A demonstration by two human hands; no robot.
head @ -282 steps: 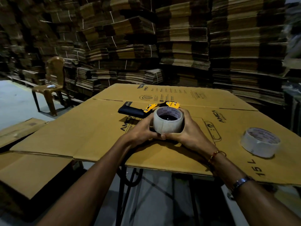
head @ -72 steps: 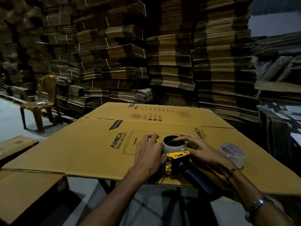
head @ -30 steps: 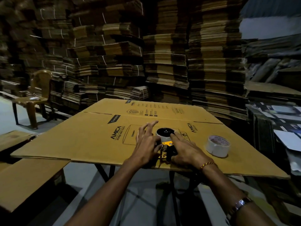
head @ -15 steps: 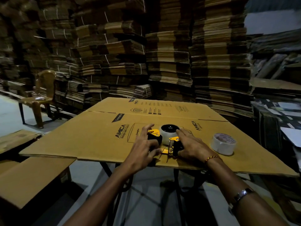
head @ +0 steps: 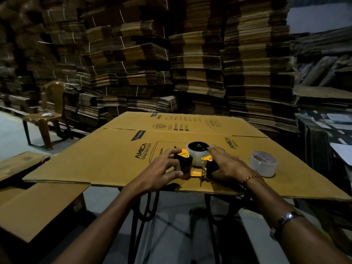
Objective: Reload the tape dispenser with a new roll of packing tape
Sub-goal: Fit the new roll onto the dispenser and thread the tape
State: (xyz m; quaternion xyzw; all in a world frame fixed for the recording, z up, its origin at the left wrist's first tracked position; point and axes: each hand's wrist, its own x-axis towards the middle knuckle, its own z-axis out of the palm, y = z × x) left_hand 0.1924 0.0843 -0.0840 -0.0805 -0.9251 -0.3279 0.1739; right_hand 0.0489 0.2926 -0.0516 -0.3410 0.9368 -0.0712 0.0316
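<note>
Dispenser [head: 192, 166] turned since; hands [head: 163, 171] [head: 226, 166] hold; cardboard [head: 114, 159] reads AMICA.

Browns, yellow and black under dim light

The cardboard sheet [head: 95, 161] is tan-yellow with black print: "AMICA" and a black "Crompton" label. On it, the dispenser [head: 192, 168] is black with yellow-orange plates, and its roll [head: 197, 156] is whitish with a black hub. Right of the dispenser, the spare roll [head: 262, 164] is white, its top faintly printed in red. Behind the sheet, the stacks [head: 200, 63] are banded brown and dark, some tied with white string. Left of the sheet, the chair [head: 48, 113] is brown. The right wrist carries a gold-and-red thread [head: 253, 178] and a silver watch [head: 287, 218].
</note>
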